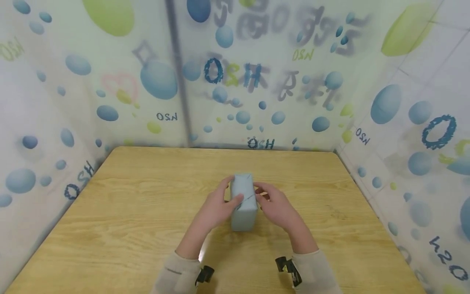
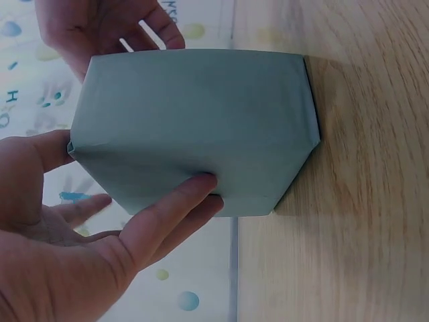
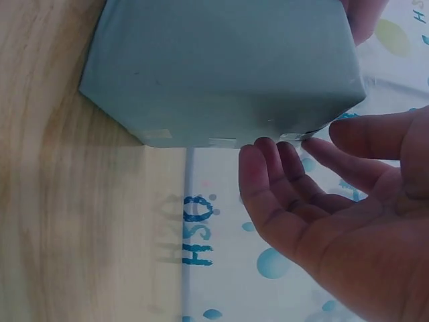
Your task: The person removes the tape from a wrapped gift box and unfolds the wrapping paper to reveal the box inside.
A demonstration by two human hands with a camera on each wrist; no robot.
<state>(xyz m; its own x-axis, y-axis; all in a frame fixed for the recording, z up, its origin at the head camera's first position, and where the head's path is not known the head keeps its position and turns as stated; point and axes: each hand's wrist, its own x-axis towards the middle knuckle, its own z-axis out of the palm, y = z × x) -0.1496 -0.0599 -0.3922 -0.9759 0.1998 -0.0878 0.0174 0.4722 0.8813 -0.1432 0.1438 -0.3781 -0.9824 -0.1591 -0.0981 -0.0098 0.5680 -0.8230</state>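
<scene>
A box wrapped in pale blue-grey paper (image 1: pixel 243 204) lies in the middle of the wooden table (image 1: pixel 128 212). My left hand (image 1: pixel 230 197) rests on its left side, thumb laid across the top. In the left wrist view the straight fingers (image 2: pixel 175 204) press the box (image 2: pixel 194 127). My right hand (image 1: pixel 262 197) is at the box's right side. In the right wrist view its relaxed fingertips (image 3: pixel 268 157) touch the lower edge of the box (image 3: pixel 221 67), near bits of clear tape (image 3: pixel 158 133). Neither hand curls round the box.
Walls with a blue and green bubble print (image 1: pixel 257 81) close in the table at the back, left and right. Bare wood (image 1: pixel 349 228) lies all round the box. Black wrist camera mounts (image 1: pixel 290 267) sit at my sleeves.
</scene>
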